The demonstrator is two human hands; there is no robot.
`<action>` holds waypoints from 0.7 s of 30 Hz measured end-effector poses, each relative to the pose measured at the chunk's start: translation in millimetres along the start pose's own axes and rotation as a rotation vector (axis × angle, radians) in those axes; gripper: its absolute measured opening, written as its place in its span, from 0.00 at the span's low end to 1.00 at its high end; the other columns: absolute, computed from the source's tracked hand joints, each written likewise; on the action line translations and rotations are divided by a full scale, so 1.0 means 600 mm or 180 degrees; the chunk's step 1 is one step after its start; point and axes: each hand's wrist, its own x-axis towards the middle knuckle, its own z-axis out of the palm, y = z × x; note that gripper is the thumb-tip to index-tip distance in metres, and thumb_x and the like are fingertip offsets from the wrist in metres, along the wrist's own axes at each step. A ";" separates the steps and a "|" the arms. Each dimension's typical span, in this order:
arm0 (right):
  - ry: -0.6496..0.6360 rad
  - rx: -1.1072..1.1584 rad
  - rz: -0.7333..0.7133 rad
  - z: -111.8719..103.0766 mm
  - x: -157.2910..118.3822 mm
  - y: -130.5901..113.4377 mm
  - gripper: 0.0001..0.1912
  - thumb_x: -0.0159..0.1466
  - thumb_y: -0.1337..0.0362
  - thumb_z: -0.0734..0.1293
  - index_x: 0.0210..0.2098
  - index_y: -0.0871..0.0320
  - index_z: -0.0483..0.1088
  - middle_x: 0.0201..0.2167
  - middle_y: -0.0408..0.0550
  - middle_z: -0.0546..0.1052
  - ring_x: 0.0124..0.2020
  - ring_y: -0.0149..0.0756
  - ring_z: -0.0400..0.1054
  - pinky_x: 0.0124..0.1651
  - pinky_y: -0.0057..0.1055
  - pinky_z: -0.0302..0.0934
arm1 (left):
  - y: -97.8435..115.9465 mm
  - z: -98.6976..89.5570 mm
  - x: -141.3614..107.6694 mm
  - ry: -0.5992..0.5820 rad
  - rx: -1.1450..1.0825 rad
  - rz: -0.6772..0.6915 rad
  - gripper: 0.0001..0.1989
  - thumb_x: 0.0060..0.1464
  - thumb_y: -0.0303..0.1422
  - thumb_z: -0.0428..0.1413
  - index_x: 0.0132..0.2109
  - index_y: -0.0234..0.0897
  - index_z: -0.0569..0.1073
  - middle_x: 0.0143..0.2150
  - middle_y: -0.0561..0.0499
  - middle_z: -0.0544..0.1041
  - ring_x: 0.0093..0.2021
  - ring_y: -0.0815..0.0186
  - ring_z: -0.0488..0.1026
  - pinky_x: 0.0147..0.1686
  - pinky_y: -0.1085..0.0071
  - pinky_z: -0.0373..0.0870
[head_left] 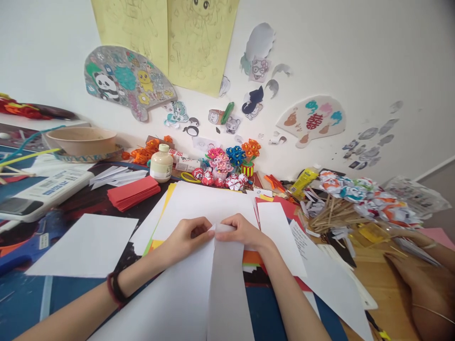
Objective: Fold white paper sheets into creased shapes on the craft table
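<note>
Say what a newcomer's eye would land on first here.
Probably the left hand and right hand, pinching white paper at the centre. Next, likely the pink, blue and orange flowers just beyond them, near the wall. Higher up, the panda fan at upper left and two yellow drawings at top centre also stand out.

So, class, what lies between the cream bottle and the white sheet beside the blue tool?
A stack of red paper, as the head view shows.
</note>
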 end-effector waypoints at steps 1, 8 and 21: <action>0.0019 -0.0020 0.0004 -0.001 0.000 0.000 0.18 0.52 0.54 0.72 0.23 0.62 0.66 0.19 0.37 0.60 0.21 0.25 0.52 0.21 0.23 0.44 | 0.001 -0.001 0.000 -0.0027 0.0008 -0.0012 0.16 0.57 0.44 0.51 0.36 0.34 0.72 0.26 0.56 0.68 0.26 0.72 0.62 0.24 0.76 0.55; 0.0009 -0.0108 -0.0031 -0.002 -0.003 0.000 0.16 0.53 0.55 0.72 0.27 0.63 0.69 0.22 0.40 0.65 0.23 0.26 0.56 0.23 0.23 0.48 | -0.005 -0.003 0.001 -0.0200 0.0180 0.0060 0.17 0.57 0.44 0.51 0.31 0.34 0.71 0.24 0.57 0.64 0.26 0.72 0.59 0.24 0.76 0.53; 0.0113 0.0013 -0.0136 0.004 0.003 0.004 0.15 0.53 0.56 0.71 0.25 0.63 0.70 0.20 0.39 0.64 0.21 0.26 0.56 0.21 0.22 0.48 | -0.007 -0.004 -0.004 -0.0161 -0.0090 0.0034 0.16 0.57 0.43 0.51 0.34 0.34 0.74 0.29 0.53 0.73 0.29 0.69 0.66 0.26 0.76 0.60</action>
